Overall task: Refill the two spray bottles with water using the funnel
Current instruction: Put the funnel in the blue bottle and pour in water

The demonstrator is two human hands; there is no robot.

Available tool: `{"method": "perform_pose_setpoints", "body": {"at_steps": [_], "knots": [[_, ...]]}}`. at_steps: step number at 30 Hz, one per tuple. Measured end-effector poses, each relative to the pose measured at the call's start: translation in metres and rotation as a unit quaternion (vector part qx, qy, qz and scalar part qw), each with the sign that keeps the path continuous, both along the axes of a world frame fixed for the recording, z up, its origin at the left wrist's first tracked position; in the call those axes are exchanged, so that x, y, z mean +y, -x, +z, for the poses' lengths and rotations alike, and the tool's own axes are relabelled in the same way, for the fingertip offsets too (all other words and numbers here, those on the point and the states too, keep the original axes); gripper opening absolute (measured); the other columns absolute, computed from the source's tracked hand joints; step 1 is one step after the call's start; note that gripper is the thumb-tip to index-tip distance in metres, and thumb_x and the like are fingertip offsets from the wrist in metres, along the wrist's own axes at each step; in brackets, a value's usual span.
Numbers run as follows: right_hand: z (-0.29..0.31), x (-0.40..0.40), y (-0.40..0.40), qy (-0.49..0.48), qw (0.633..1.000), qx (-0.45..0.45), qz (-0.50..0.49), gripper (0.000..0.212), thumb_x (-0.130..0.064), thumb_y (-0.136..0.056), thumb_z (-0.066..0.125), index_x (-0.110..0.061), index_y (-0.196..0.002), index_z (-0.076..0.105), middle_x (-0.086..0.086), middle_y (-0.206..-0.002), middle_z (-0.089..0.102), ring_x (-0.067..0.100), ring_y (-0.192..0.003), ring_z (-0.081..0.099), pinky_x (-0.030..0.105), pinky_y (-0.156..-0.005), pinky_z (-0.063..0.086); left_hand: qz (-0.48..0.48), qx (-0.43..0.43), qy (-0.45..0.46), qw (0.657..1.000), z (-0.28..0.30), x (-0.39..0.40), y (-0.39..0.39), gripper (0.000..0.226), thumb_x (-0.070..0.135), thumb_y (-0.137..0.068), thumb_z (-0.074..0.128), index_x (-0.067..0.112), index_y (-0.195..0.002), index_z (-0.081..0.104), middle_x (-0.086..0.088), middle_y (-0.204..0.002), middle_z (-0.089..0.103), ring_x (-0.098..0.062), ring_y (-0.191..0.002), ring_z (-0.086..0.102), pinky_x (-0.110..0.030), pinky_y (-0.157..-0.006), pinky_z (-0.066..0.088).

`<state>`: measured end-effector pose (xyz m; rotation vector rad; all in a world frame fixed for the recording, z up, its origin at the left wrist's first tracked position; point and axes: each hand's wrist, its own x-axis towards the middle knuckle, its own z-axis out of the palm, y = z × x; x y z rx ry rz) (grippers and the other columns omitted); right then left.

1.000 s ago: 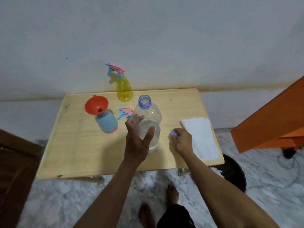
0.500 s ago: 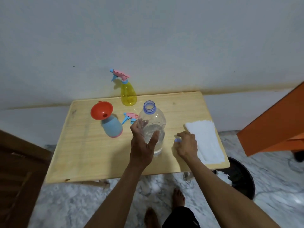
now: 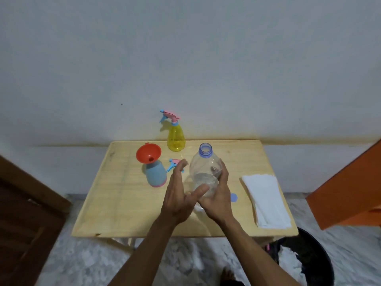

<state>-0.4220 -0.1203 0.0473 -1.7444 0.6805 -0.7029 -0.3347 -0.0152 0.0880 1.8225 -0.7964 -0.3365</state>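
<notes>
A person stands at a small pale wooden counter (image 3: 123, 203) set against a white wall, seen from above by a head-worn camera. The right hand (image 3: 218, 195) has its grip curled round the lower body of a clear plastic water bottle (image 3: 203, 172), uncapped and partly filled, which leans slightly left near the middle of the counter. The left hand (image 3: 178, 195) is beside the bottle with fingers straight and spread, its thumb touching the bottle's base, holding nothing. The bottle's round pale-blue cap (image 3: 233, 197) lies flat on the counter just right of the right hand. To the left stands a pale-blue spray bottle with a pink base (image 3: 155, 175), its top off, with a red-orange plastic funnel (image 3: 147, 152) seated in its neck and tilted. Its pink-and-blue trigger sprayer head (image 3: 174, 163) lies on the counter between it and the left hand (partly hidden by the fingers). At the back edge stands a translucent yellow spray bottle (image 3: 175, 139), its pink-and-blue trigger still on. A folded white cloth (image 3: 266, 203) lies at the counter's right edge. A black bin (image 3: 317, 254) holding crumpled white paper sits on the marbled floor below.
</notes>
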Motion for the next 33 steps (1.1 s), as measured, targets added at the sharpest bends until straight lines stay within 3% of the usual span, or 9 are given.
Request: {"method": "perform_pose_setpoints", "body": {"at_steps": [3,7,10,12,15,18,24,29,33], "knots": [[0.006,0.005,-0.010,0.014,0.999,-0.011,-0.047,0.125,-0.046,-0.059,0.096,-0.043,-0.153,0.013,-0.015,-0.148,0.045,0.005,-0.131,0.050,0.030,-0.100,0.049,0.109,-0.023,0.058,0.992,0.004,0.019,-0.012,0.070,0.060,-0.084,0.055,0.018,-0.139,0.042,0.005,-0.138,0.052,-0.009,-0.130,0.048,-0.043,-0.106,0.044],[0.006,0.001,-0.024,0.045,0.996,-0.027,-0.070,0.122,-0.039,-0.060,0.097,-0.039,-0.151,0.017,-0.053,-0.129,0.037,0.001,-0.118,0.055,0.011,-0.088,0.045,0.260,-0.055,0.048,0.963,0.007,0.036,-0.045,0.062,0.053,-0.087,0.060,0.014,-0.132,0.047,-0.002,-0.131,0.056,-0.018,-0.124,0.051,-0.040,-0.105,0.042],[0.005,-0.006,-0.035,0.071,0.995,-0.018,-0.065,0.115,-0.031,-0.063,0.096,-0.038,-0.149,0.020,-0.021,-0.130,0.053,0.010,-0.108,0.061,0.000,-0.077,0.043,0.290,-0.042,-0.001,0.956,0.005,0.043,-0.075,0.067,0.046,-0.086,0.069,0.012,-0.138,0.042,-0.009,-0.140,0.049,-0.026,-0.131,0.045,-0.035,-0.106,0.036],[0.006,-0.013,-0.042,0.082,0.995,-0.015,-0.058,0.112,-0.025,-0.064,0.096,-0.038,-0.147,0.022,-0.007,-0.123,0.059,0.009,-0.102,0.063,0.005,-0.075,0.047,0.279,-0.031,-0.040,0.959,0.003,0.044,-0.093,0.078,0.046,-0.082,0.073,0.014,-0.143,0.036,-0.009,-0.145,0.042,-0.026,-0.135,0.040,-0.034,-0.105,0.034],[0.012,-0.026,-0.050,0.094,0.995,-0.007,-0.039,0.111,-0.018,-0.063,0.095,-0.041,-0.145,0.024,-0.021,-0.119,0.058,-0.001,-0.101,0.064,0.026,-0.079,0.056,0.240,-0.012,-0.084,0.967,0.001,0.041,-0.116,0.095,0.050,-0.076,0.078,0.018,-0.149,0.027,-0.006,-0.151,0.033,-0.025,-0.138,0.036,-0.035,-0.104,0.034],[0.027,-0.044,-0.060,0.112,0.994,0.013,0.004,0.110,-0.026,-0.061,0.093,-0.039,-0.145,0.023,-0.024,-0.117,0.059,0.003,-0.099,0.065,0.036,-0.080,0.058,0.197,0.006,-0.117,0.973,-0.002,0.035,-0.134,0.109,0.052,-0.069,0.083,0.019,-0.153,0.021,-0.004,-0.155,0.029,-0.025,-0.139,0.036,-0.037,-0.105,0.036],[0.073,-0.076,-0.092,0.161,0.972,0.113,0.125,0.108,-0.068,-0.053,0.068,-0.046,-0.145,0.015,-0.018,-0.108,0.058,-0.006,-0.095,0.059,0.025,-0.072,0.051,0.155,0.049,-0.138,0.977,-0.010,0.025,-0.154,0.122,0.055,-0.057,0.088,0.018,-0.153,0.023,-0.004,-0.155,0.034,-0.025,-0.138,0.040,-0.039,-0.106,0.040],[0.082,-0.094,-0.119,0.225,0.917,0.237,0.228,0.102,-0.061,-0.053,0.061,-0.049,-0.142,0.013,-0.010,-0.110,0.056,0.022,-0.087,0.063,0.038,-0.070,0.055,0.152,0.023,-0.134,0.979,-0.019,0.022,-0.158,0.111,0.045,-0.062,0.089,0.015,-0.151,0.029,-0.005,-0.149,0.043,-0.024,-0.131,0.046,-0.030,-0.098,0.040],[0.077,-0.098,-0.133,0.288,0.857,0.324,0.277,0.109,-0.040,-0.062,0.080,-0.044,-0.144,0.009,-0.006,-0.115,0.058,0.028,-0.091,0.063,0.037,-0.069,0.051,0.166,0.018,-0.126,0.978,-0.020,0.021,-0.162,0.101,0.039,-0.064,0.090,0.015,-0.147,0.038,-0.004,-0.140,0.051,-0.022,-0.122,0.053,-0.026,-0.091,0.040]]}}
